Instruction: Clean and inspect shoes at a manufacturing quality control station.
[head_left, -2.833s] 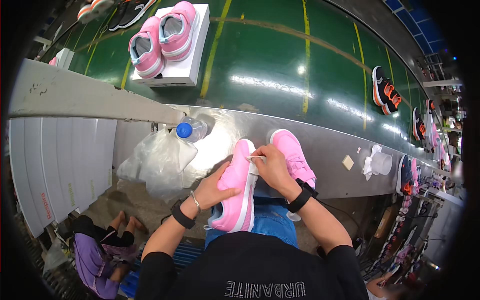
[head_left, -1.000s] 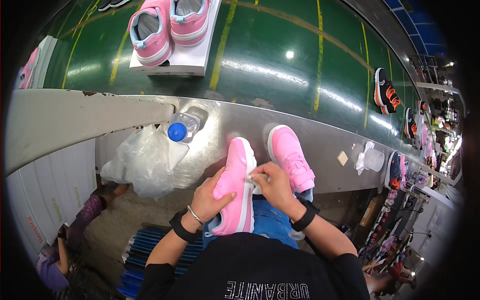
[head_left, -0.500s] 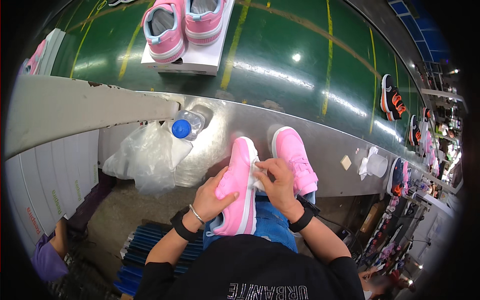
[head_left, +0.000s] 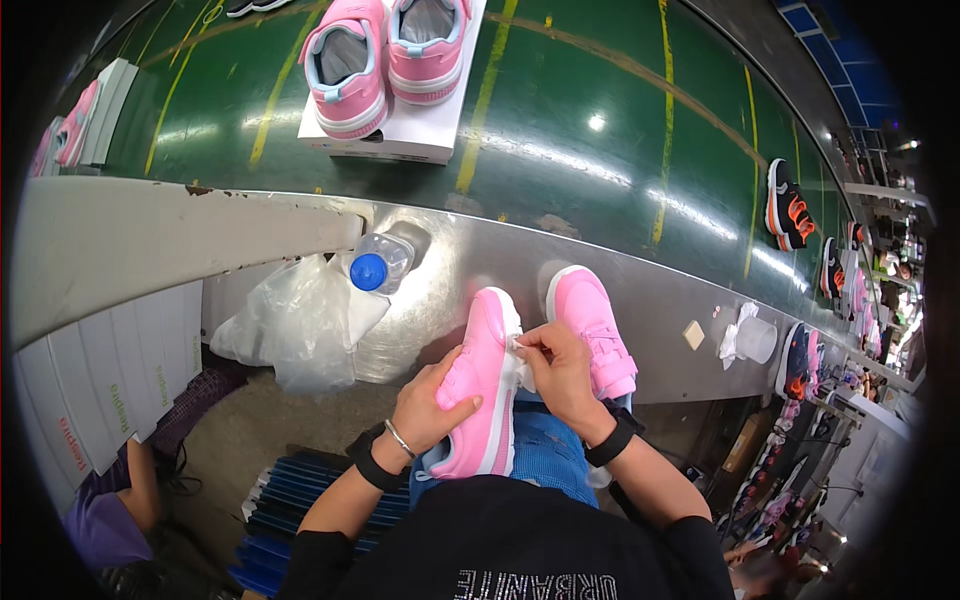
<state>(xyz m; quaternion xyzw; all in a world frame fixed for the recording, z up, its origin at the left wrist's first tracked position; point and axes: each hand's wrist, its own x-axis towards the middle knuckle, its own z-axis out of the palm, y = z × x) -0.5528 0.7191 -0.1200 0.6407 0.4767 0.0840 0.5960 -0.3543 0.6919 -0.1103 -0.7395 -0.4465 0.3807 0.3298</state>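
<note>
A pink sneaker [head_left: 486, 330] with a white sole rests near my lap, its toe pointing away from me. Around its side my left hand [head_left: 425, 408] is closed, thumb across the upper. A small white cloth or tissue [head_left: 524, 374] is pinched in the fingers of my right hand [head_left: 562, 375], pressed against the sole's right edge near the front. The matching pink sneaker [head_left: 592, 325] with a strap stands just to the right on the metal ledge, next to my right hand and not held.
A blue-capped bottle [head_left: 385, 264] and a clear plastic bag [head_left: 295, 325] lie left on the metal ledge [head_left: 660, 300]. Beyond runs a green belt [head_left: 570, 110] with pink shoes on a white box [head_left: 425, 135] and a black-orange shoe [head_left: 788, 210]. A white beam [head_left: 150, 230] juts in at left.
The whole view has shifted a little, so things sit slightly lower. My right hand stays at the sole's edge with the cloth; my left hand keeps its hold. A person's arm at lower left has moved.
</note>
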